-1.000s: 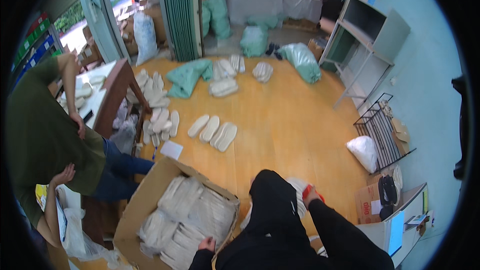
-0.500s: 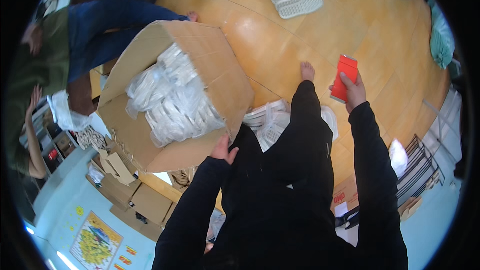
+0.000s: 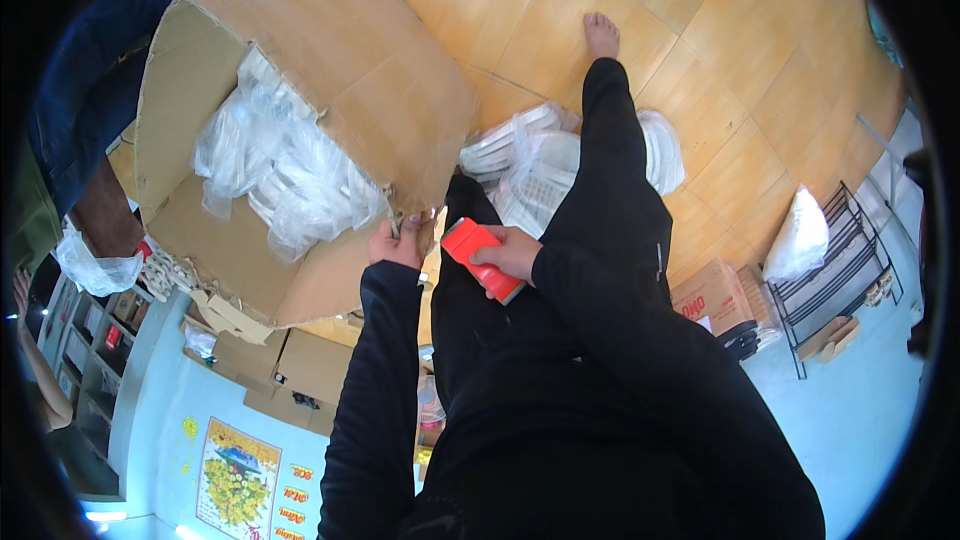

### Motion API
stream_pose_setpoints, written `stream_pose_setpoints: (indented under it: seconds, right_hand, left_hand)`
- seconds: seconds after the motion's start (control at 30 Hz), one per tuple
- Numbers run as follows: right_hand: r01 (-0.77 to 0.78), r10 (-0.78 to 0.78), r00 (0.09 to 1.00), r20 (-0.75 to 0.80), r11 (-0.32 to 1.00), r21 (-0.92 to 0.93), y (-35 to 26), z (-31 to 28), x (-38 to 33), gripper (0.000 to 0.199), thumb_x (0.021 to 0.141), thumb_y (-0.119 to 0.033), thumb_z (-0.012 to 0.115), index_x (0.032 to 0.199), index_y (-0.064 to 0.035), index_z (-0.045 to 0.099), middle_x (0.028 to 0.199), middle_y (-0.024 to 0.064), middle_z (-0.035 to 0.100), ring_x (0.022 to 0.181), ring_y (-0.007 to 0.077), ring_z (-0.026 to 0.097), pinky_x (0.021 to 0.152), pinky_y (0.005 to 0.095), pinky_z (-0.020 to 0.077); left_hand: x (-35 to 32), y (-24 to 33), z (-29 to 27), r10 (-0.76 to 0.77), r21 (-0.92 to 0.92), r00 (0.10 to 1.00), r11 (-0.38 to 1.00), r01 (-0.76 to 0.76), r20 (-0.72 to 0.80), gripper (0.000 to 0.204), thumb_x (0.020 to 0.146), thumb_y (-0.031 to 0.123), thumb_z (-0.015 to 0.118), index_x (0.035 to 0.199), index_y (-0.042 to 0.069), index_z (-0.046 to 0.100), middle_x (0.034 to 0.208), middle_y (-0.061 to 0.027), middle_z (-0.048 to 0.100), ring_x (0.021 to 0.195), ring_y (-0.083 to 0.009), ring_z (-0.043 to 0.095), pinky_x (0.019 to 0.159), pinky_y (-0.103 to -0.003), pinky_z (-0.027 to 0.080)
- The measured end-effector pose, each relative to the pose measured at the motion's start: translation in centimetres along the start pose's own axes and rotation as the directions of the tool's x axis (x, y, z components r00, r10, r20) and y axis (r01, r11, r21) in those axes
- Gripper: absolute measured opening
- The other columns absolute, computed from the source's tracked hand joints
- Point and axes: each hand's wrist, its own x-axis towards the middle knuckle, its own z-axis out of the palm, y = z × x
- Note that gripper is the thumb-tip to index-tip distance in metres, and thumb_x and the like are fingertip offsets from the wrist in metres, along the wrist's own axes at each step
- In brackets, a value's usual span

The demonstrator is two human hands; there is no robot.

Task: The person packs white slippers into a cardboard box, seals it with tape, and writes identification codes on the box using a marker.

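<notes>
Red oblong case (image 3: 466, 241) is sitting over your left thigh (image 3: 470, 340), just beside the carton (image 3: 375, 60); your right hand (image 3: 514, 257) is clamping its grip on it, thumb lying across the upper face. It is appearing light and stiff, its smooth faces probably being somewhat slippery; you are best holding it by the long sides. Your left hand (image 3: 398, 243) is touching the carton's worn near corner; whether that grip is pinching the board, you cannot tell. Film-wrapped white soles (image 3: 290, 175) are lying inside the carton, loose plastic presenting a snag risk. More bagged soles (image 3: 540, 180) are lying on the floor (image 3: 740, 70), your right leg (image 3: 612, 155) obstructing access. Another person's denim-clad leg (image 3: 100, 50) is crowding the carton's far side. A wire rack (image 3: 835, 260) is standing well apart.
</notes>
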Motion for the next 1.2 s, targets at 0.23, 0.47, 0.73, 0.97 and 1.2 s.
stream_pose_setpoints:
  seconds: [0.23,0.47,0.73,0.97,1.2]
  right_hand:
    - [0.065,-0.066,0.995,-0.071,0.998,-0.020,0.9,-0.9,2.1,0.038,0.090,-0.026,0.067,0.121,-0.0043,0.062,0.091,0.0106,0.070,0.075,0.0171,0.068,0.072,0.0302,0.0533]
    - [0.127,-0.120,0.990,-0.080,0.988,0.091,0.8,-1.1,3.8,0.028,0.093,-0.027,0.065,0.108,-0.0030,0.066,0.081,0.0096,0.070,0.067,0.0179,0.067,0.066,0.0317,0.0533]
    - [0.169,-0.164,0.984,-0.069,0.984,0.059,1.1,-1.0,5.2,0.031,0.091,-0.029,0.067,0.108,-0.0037,0.069,0.082,0.0103,0.071,0.069,0.0179,0.068,0.068,0.0315,0.0535]
    - [0.183,-0.185,0.981,0.053,0.983,0.035,-0.4,-1.7,7.4,0.039,0.088,-0.034,0.072,0.114,-0.0052,0.069,0.092,0.0087,0.072,0.075,0.0160,0.068,0.073,0.0314,0.0538]
    - [0.303,-0.302,0.953,0.031,0.952,-0.052,0.2,-0.3,11.3,0.040,0.087,-0.036,0.072,0.112,-0.0060,0.070,0.092,0.0112,0.072,0.078,0.0177,0.068,0.076,0.0327,0.0532]
  left_hand:
    - [0.3,2.1,0.0,0.207,0.498,0.978,0.845,-0.196,0.035,0.033,0.090,0.030,0.069,0.097,-0.001,0.066,0.076,-0.0118,0.066,0.072,-0.0213,0.065,0.069,-0.034,0.050]
    - [-0.3,4.1,1.1,0.120,0.630,0.993,0.772,-0.088,-0.008,0.033,0.086,0.030,0.075,0.104,0.003,0.070,0.091,-0.0169,0.072,0.085,-0.0294,0.070,0.075,-0.036,0.052]
    - [0.9,4.7,-1.3,0.117,0.687,0.992,0.717,-0.115,0.043,0.032,0.084,0.024,0.077,0.106,0.002,0.069,0.095,-0.0143,0.073,0.089,-0.0251,0.071,0.080,-0.035,0.052]
    - [1.5,7.6,-1.1,0.188,0.711,0.858,0.491,-0.503,0.478,0.027,0.091,0.028,0.067,0.104,0.004,0.070,0.095,-0.0156,0.071,0.087,-0.0329,0.069,0.078,-0.037,0.052]
    - [1.4,10.5,1.2,0.196,0.873,0.907,0.260,-0.414,0.372,0.020,0.091,0.023,0.064,0.089,0.005,0.070,0.077,-0.0171,0.067,0.070,-0.0372,0.064,0.063,-0.042,0.050]
